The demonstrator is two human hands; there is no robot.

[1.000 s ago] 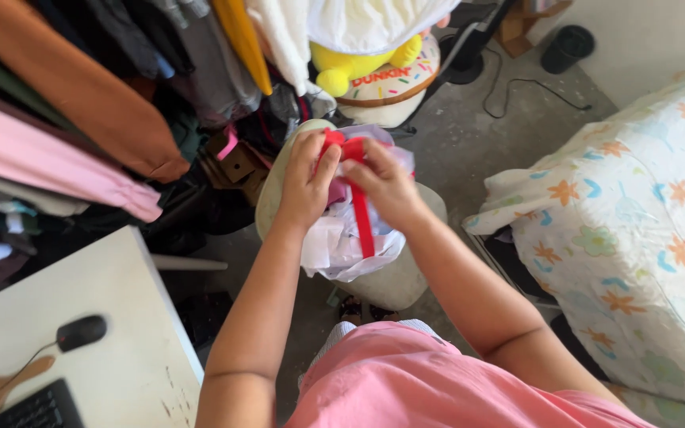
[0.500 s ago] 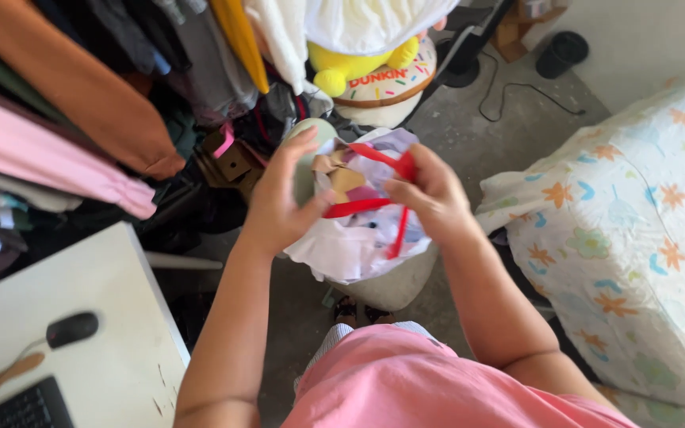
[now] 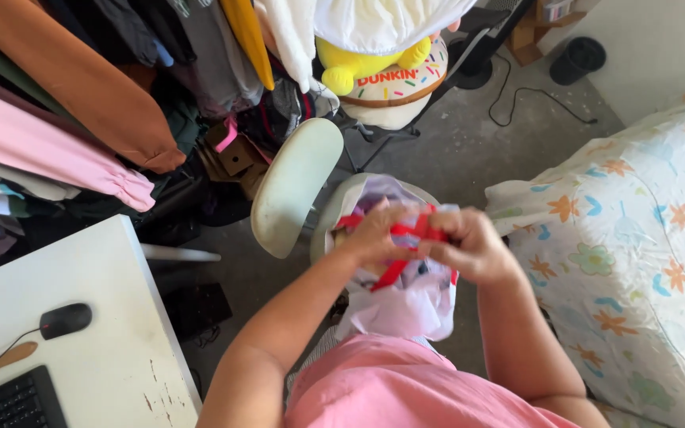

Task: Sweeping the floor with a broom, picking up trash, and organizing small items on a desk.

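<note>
A white plastic bag (image 3: 406,297) stuffed with scraps hangs in front of me over a pale chair seat (image 3: 342,206). Its mouth is closed by red drawstrings (image 3: 410,231). My left hand (image 3: 370,236) and my right hand (image 3: 473,244) are close together at the top of the bag, each pinching a red string, with the strings crossed between them. One red string end trails down the bag's front. The bag's contents are mostly hidden by my hands.
A pale chair back (image 3: 295,186) stands left of the bag. A white desk (image 3: 81,341) with a mouse (image 3: 65,319) and keyboard (image 3: 13,400) is at lower left. Hanging clothes (image 3: 65,103) fill the upper left. A floral bedcover (image 3: 636,238) is at right. A plush toy (image 3: 374,59) lies behind.
The bag has come down and toward me, off the chair. My hands, apart with the strings spread half a second ago, have closed together and drawn the bag's mouth shut.
</note>
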